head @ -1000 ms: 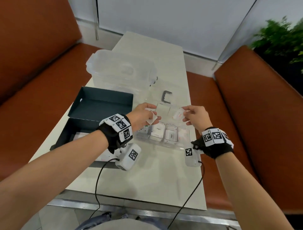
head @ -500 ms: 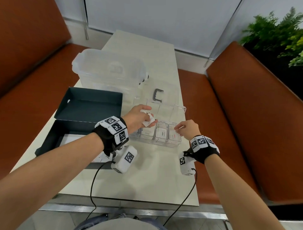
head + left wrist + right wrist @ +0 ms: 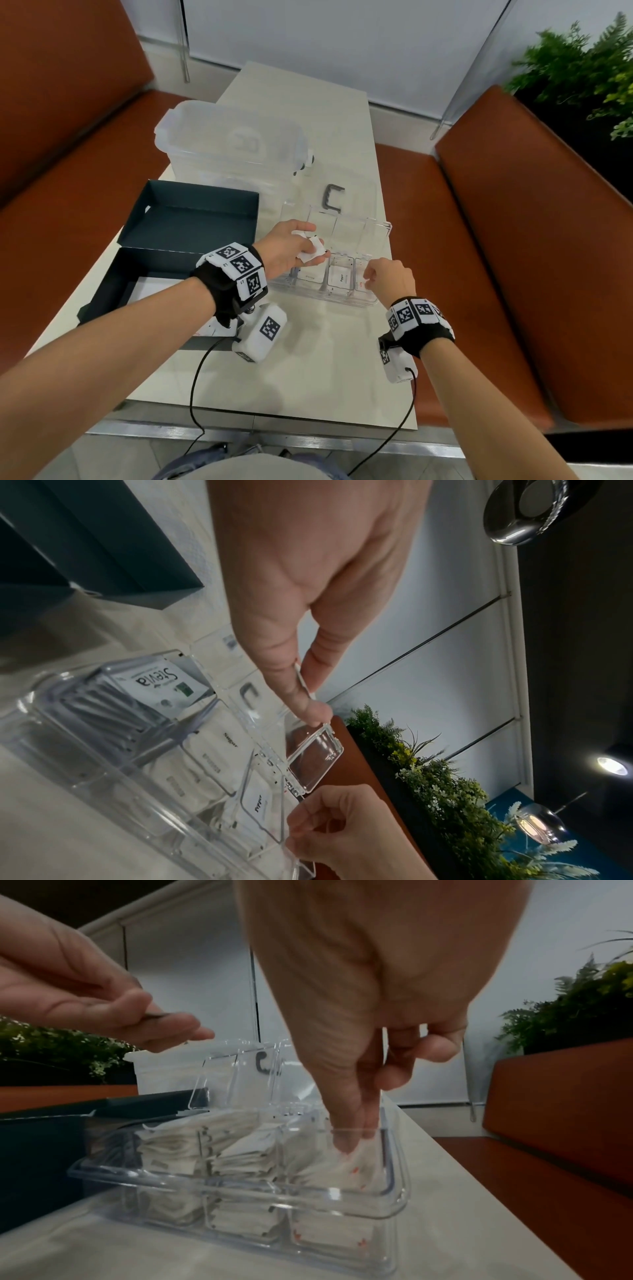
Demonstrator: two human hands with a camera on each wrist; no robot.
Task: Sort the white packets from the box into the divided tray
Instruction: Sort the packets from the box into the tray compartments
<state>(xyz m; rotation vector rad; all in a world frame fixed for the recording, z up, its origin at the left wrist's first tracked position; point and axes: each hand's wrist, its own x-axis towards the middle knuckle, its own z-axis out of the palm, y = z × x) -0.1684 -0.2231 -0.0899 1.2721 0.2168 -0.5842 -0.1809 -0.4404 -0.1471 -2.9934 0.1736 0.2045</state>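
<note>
Left hand (image 3: pixel 287 251) is pinching a couple of white packets (image 3: pixel 313 251), hovering just above the left end of the clear divided tray (image 3: pixel 346 299) on the tabletop (image 3: pixel 308 370). Right hand (image 3: pixel 388 279) is reaching its fingers (image 3: pixel 346 1139) down into the rightmost compartment, grip pinching a red-printed packet (image 3: pixel 356 1171) there. The dark box (image 3: pixel 161 260) is sitting just left of the left grip.

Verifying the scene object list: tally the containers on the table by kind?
dark box: 1
clear lidded tub: 1
clear divided tray: 1
Total: 3
</note>
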